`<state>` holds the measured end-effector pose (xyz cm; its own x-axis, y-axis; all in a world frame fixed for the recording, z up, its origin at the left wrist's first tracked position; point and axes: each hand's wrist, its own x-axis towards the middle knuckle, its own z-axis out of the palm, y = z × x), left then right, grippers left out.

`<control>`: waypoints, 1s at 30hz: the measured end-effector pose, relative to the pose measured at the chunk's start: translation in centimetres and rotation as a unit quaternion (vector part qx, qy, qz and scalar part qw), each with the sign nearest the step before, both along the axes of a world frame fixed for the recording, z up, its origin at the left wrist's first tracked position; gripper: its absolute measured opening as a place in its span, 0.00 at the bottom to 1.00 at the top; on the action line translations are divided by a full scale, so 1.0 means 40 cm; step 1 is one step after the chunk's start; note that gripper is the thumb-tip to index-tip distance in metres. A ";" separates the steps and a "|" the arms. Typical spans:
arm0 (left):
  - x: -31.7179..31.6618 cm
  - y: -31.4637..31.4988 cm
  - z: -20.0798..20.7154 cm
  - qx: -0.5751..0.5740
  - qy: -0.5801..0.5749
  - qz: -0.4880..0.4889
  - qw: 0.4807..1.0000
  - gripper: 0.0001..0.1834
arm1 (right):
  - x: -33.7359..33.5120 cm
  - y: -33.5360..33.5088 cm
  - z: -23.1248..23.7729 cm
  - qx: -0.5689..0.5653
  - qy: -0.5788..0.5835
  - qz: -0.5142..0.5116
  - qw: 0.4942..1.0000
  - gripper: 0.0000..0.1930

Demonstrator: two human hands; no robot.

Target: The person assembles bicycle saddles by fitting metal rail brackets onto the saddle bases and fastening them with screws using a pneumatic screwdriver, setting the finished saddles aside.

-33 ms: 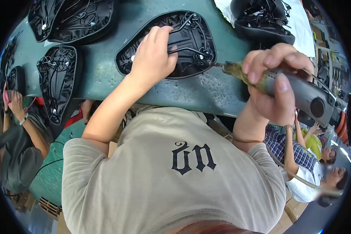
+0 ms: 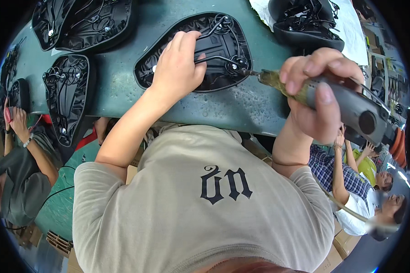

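Shifted power tool (image 2: pixel 354 107) slightly left, gripped in right hand (image 2: pixel 323 107); rested half-curled left hand (image 2: pixel 176 66) on black saddle (image 2: pixel 217 43) atop green tabletop (image 2: pixel 118 75), upper centre; noted cardboard (image 2: pixel 328 260), lower right.

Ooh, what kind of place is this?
Probably a factory workshop: what look like black bike seats lie upside down on a green worktable, the right hand holds a power tool, and other people are nearby.

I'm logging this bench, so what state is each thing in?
Middle bicycle saddle: underside up
Left hand: on that saddle, fingers curled, grip unclear
Power screwdriver: held, bit toward that saddle; running or not, unclear
Right hand: closed around screwdriver
Lower-left saddle: underside up, untouched
Upper-left saddles: underside up
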<state>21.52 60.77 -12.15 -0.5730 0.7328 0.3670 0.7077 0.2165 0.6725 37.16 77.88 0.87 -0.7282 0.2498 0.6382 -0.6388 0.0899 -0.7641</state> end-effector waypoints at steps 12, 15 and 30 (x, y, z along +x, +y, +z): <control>0.009 0.002 -0.008 0.024 0.018 0.014 0.999 0.27 | -0.040 -0.029 -0.090 -0.025 -0.040 -0.039 0.998 0.17; 0.012 0.002 -0.004 0.025 0.014 0.012 1.000 0.28 | -0.040 -0.021 -0.091 -0.029 -0.037 -0.018 0.999 0.14; -0.004 -0.012 0.015 0.067 -0.010 -0.011 0.998 0.25 | 0.067 0.025 0.009 -0.011 0.027 -0.089 0.996 0.21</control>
